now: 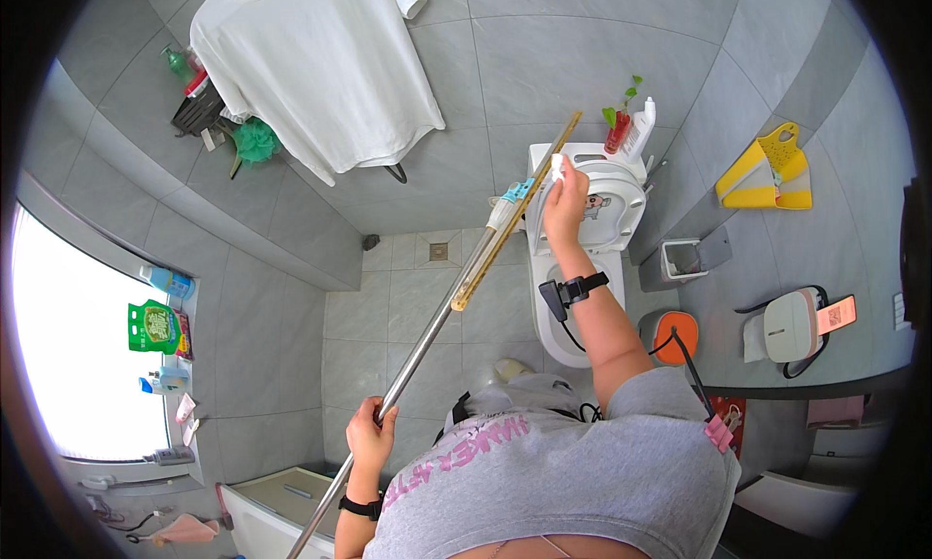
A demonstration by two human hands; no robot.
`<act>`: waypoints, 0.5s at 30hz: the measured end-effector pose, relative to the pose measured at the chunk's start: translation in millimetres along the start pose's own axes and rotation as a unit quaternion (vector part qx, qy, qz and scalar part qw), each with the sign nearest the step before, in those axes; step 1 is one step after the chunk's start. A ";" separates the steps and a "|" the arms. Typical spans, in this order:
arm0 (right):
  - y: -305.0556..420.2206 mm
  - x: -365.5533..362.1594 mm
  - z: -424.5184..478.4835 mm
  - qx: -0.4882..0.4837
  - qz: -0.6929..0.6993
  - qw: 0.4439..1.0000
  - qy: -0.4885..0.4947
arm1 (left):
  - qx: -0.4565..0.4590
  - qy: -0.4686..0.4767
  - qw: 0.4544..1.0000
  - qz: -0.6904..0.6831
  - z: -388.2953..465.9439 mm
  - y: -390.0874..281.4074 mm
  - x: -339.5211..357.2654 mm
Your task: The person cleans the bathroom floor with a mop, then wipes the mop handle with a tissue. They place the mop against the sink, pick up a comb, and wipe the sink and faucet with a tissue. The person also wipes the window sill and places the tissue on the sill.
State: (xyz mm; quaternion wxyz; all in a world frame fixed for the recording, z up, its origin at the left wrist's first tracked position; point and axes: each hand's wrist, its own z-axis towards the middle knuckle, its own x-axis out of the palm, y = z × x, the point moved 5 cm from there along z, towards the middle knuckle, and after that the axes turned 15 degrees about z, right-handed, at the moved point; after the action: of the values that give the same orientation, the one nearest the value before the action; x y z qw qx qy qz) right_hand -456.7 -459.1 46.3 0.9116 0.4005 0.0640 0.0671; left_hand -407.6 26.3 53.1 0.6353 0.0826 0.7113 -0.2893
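Note:
My left hand (371, 431) grips the steel pole (429, 344) of a long-handled floor squeegee, low on the handle near my body. The pole slants up to a light blue and white joint (512, 198) behind a long narrow head (513, 220) with a stained, yellow-brown blade edge. Raised at the head's upper part, my right hand (566, 208) pinches a small white piece (558, 167), possibly folded tissue, against or just beside the blade. Its fingertips are partly hidden. Behind that hand stands the white toilet (542, 297), its lid (608, 202) up and bearing a cartoon sticker.
A white cleaner bottle (641, 131) and a red vase (617, 133) with a plant stand on the toilet tank. At the right are an orange-lidded bin (673, 335) and a yellow holder (772, 169). A white T-shirt (320, 71) hangs at upper left. Bottles (169, 281) line the windowsill.

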 end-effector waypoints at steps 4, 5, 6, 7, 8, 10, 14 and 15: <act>-13.8 12.6 -5.1 0.023 0.019 0.998 0.059 | 0.017 -0.010 1.000 0.000 -1.2 0.9 1.9; -13.7 14.8 -5.7 0.017 0.022 0.997 0.065 | 0.020 -0.014 1.000 0.001 -1.9 2.0 2.3; -13.4 15.8 -6.5 0.018 0.021 0.998 0.063 | 0.022 -0.018 1.000 -0.002 -2.3 1.5 1.7; -14.0 17.4 -7.3 0.029 0.018 0.997 0.073 | 0.024 -0.022 0.999 -0.005 -3.0 0.5 0.6; -14.3 18.7 -7.8 0.040 0.014 0.996 0.083 | 0.026 -0.025 0.999 -0.008 -3.6 -0.1 -0.4; -13.7 21.5 -11.7 0.047 0.017 0.994 0.099 | 0.024 -0.027 0.999 -0.005 -5.9 0.4 -0.9; -0.4 31.2 -26.2 0.018 0.031 0.993 0.112 | 0.023 -0.039 0.999 -0.010 -10.9 -1.2 -1.4; 4.1 33.4 -30.0 0.010 0.033 0.993 0.111 | 0.019 -0.037 0.999 -0.008 -12.0 -0.1 -1.1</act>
State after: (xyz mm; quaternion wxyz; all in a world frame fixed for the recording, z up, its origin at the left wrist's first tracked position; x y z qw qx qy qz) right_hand -429.3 -428.9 27.1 0.8921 0.4012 0.1524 0.1411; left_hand -417.7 32.7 54.5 0.6574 0.0787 0.6820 -0.3108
